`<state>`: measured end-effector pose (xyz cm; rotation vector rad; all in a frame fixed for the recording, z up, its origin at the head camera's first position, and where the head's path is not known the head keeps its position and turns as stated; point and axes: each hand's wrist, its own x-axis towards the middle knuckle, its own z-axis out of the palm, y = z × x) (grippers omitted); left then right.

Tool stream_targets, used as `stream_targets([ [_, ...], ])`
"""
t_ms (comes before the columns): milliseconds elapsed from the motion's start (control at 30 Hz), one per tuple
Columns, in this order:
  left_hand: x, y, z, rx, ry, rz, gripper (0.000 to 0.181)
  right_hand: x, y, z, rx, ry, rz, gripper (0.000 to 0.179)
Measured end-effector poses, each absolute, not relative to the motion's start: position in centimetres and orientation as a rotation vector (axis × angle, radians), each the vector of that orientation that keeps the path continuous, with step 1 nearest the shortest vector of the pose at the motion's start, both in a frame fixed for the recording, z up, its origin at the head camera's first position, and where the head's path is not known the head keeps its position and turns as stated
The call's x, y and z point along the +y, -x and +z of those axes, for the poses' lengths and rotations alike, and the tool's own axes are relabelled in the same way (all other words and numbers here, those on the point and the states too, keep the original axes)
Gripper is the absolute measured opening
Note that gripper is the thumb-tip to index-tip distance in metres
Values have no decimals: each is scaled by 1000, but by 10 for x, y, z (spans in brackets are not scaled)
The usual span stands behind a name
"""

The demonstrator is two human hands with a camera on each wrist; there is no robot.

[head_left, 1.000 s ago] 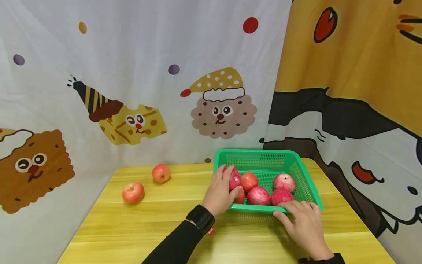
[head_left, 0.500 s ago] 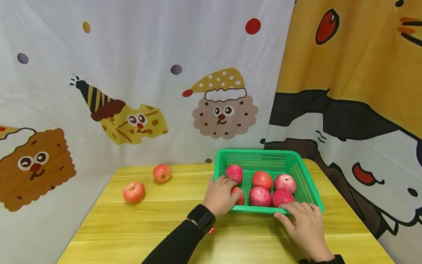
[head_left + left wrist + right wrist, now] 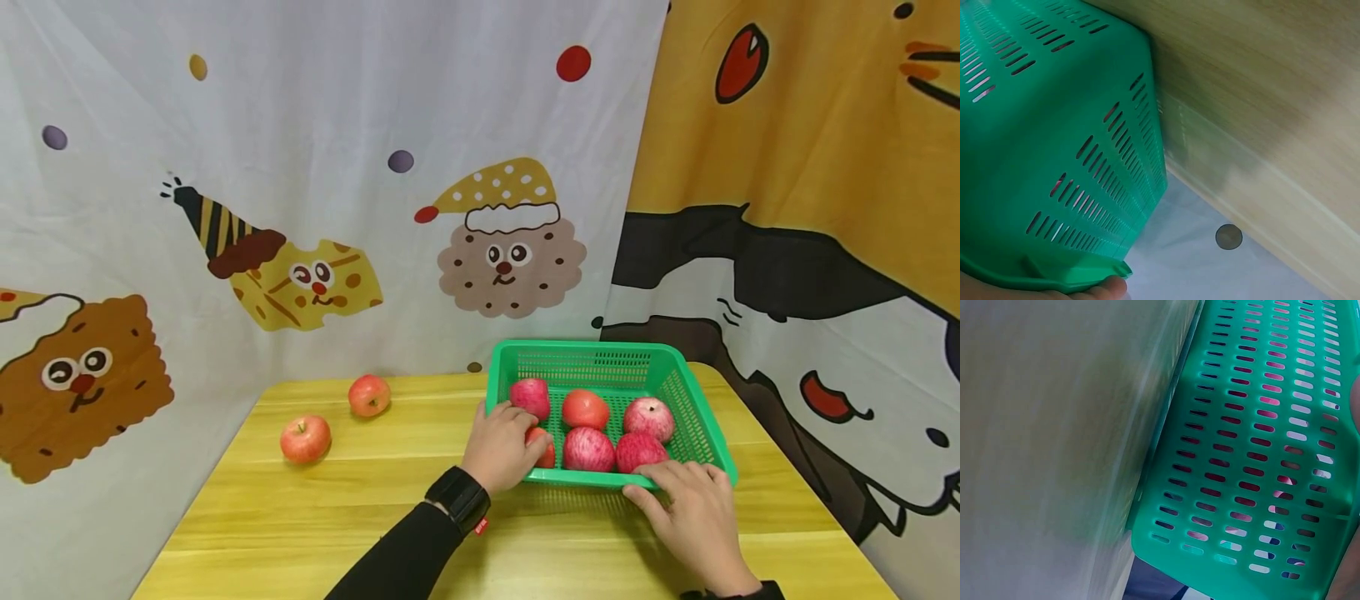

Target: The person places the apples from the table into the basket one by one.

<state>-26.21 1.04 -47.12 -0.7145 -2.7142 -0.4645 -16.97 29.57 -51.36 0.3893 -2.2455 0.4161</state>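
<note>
A green plastic basket (image 3: 592, 344) with slotted walls stands on the wooden table and holds several red and pink apples. My left hand (image 3: 497, 447) grips its front left rim, fingers curled over the edge. Right beside those fingers lies an orange-red apple (image 3: 547, 456), partly hidden by the hand. In the left wrist view, fingertips (image 3: 1112, 287) show at the rim of the basket (image 3: 1060, 144). My right hand (image 3: 693, 518) holds the front rim near the right corner, with the thumb outside. Slotted basket wall (image 3: 1254, 444) fills much of the right wrist view.
Two loose apples lie at the table's left: one red-yellow apple (image 3: 305, 439) and another apple (image 3: 369, 395) farther back. A white cartoon-print curtain (image 3: 315, 100) hangs behind the wooden table (image 3: 360, 508); more printed cloth (image 3: 810, 275) hangs on the right.
My left hand has drawn back from the apple at the basket's back left to the rim. Apples inside rolled: the orange-red middle one went right, then slightly left. My right hand stayed on the rim.
</note>
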Motion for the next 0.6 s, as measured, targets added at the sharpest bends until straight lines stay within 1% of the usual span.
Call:
stream_targets([
  [167, 6, 265, -473, -2728, 743, -571, 49, 296, 170, -513, -2249, -382, 413, 48],
  [333, -11, 268, -471, -2706, 777, -711, 63, 297, 170, -514, -2258, -369, 413, 46],
  [467, -47, 273, -474, -2656, 715, -679, 73, 296, 170, -513, -2261, -366, 417, 44],
  [600, -109, 278, -478, -2576, 520, -577, 76, 296, 170, -511, -2259, -378, 419, 45],
])
